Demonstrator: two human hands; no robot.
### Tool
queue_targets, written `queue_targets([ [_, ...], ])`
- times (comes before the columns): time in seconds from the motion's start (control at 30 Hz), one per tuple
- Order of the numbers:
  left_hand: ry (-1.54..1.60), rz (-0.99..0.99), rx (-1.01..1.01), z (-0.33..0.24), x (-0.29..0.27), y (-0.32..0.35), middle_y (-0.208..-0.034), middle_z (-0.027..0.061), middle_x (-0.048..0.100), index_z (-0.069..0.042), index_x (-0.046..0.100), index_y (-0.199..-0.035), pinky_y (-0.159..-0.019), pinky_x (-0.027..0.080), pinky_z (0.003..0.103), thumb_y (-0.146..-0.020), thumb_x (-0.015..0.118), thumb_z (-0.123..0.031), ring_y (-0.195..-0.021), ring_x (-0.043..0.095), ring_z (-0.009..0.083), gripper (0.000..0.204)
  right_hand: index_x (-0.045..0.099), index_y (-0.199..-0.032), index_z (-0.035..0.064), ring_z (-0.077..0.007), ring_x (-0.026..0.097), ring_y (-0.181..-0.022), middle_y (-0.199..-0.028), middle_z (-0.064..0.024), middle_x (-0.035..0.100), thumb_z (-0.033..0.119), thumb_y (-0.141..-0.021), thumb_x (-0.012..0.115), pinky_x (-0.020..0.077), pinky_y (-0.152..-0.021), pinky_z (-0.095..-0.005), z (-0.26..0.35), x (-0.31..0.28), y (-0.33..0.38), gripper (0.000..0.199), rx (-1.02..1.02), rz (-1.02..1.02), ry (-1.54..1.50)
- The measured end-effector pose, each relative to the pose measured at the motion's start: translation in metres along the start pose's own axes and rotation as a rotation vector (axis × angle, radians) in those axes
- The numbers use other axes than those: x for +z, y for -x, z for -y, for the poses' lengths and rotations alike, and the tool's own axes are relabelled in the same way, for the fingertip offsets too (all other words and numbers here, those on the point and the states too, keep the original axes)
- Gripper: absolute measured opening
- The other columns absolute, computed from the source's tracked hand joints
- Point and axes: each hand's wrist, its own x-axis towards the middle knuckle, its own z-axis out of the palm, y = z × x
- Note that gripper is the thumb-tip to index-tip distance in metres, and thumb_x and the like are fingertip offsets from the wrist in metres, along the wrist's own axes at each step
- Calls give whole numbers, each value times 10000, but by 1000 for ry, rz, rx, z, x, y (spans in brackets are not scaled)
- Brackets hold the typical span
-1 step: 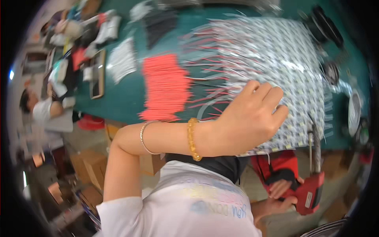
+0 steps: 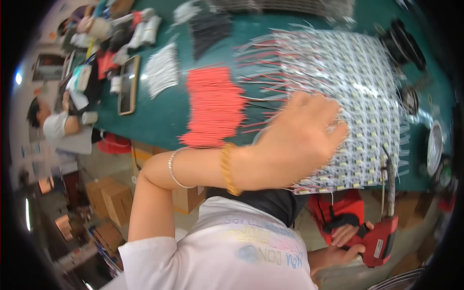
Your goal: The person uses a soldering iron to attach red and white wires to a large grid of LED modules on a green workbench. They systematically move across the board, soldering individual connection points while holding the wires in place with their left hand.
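Note:
A wide sheet of small white modules with yellow squares lies on the green table, with red and pale wires standing out along its left side. My left hand is over the sheet's lower left part, slightly blurred, its fingers curled together. What lies between those fingertips is hidden. My right hand grips a red soldering gun in front of the table edge. The gun's metal barrel and thin side tube point up at the sheet's near right corner. Left of the sheet lies a stack of red wires.
Bundles of white wires and black wires lie farther left, beside a phone. A black reel and a round metal-rimmed dish stand at right. Cardboard boxes sit below; another person is at far left.
The whole view has shifted a little. Against the sheet, my left hand has moved slightly left, fingers still curled. My right hand keeps its grip on the soldering gun.

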Motion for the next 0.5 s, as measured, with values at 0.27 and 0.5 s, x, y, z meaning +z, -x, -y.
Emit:
queue_targets([
  [0.27, -623, 24, -523, 176, -130, 154, -881, 129, 598, -6, 645, -902, -801, 448, 402, -789, 699, -104, -907, 559, 319, 159, 335, -1345, -50, -105, 359, -400, -527, -11, 375, 434, -1012, 388, 357, -453, -253, 11, 24, 0, 589, 32, -165, 299],
  [0.5, -527, -23, -458, 185, -123, 160, -821, 86, 600, -23, 610, -829, -758, 429, 393, -793, 687, -65, -809, 555, 300, 95, 291, -1330, -82, -129, 409, -411, -544, -32, 434, 455, -998, 413, 385, -436, -264, 12, 35, 3, 643, 17, -180, 328],
])
